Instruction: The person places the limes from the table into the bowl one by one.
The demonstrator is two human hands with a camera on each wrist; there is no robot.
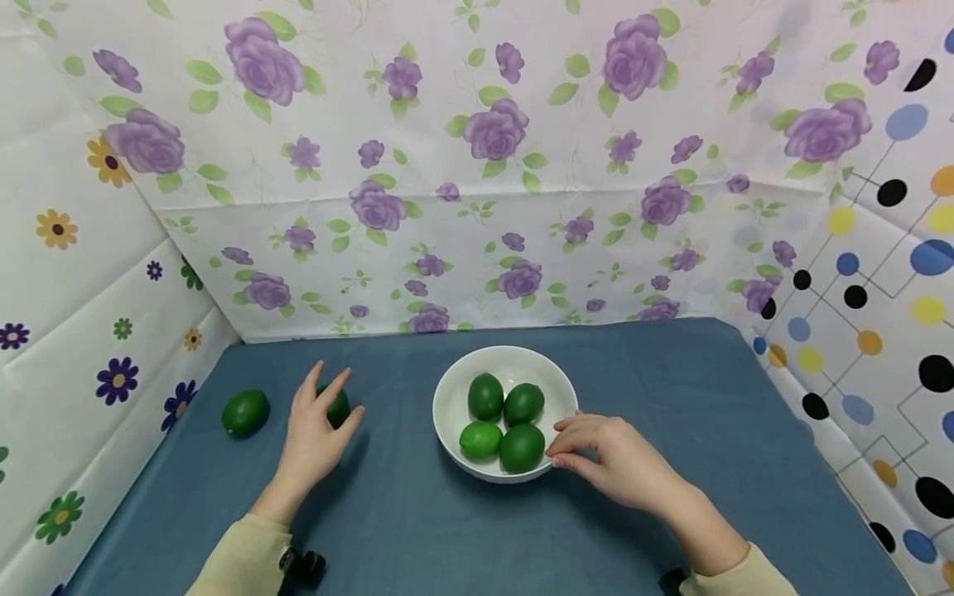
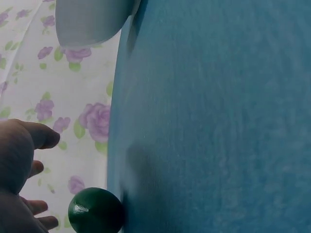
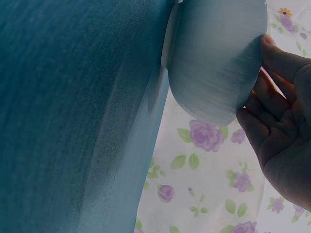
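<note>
My left hand [image 1: 316, 430], fingers spread, is over a dark green lime [image 1: 339, 407] on the table and partly hides it. The left wrist view shows that lime [image 2: 96, 210] close to the fingertips, with a gap between thumb and fingers. Farther left lies another green lime [image 1: 246, 413]. A white bowl [image 1: 455, 389] stands at the middle, with several limes in it, one a lighter green [image 1: 480, 439]. My right hand [image 1: 622, 459] holds the bowl by its right rim, and its bent fingers meet the bowl's outer wall [image 3: 214, 63] in the right wrist view.
A blue cloth [image 1: 417, 530] covers the table. Behind it hangs a flowered white sheet [image 1: 462, 232]. Patterned sheets close off the left [image 1: 82, 290] and right [image 1: 894, 331] sides.
</note>
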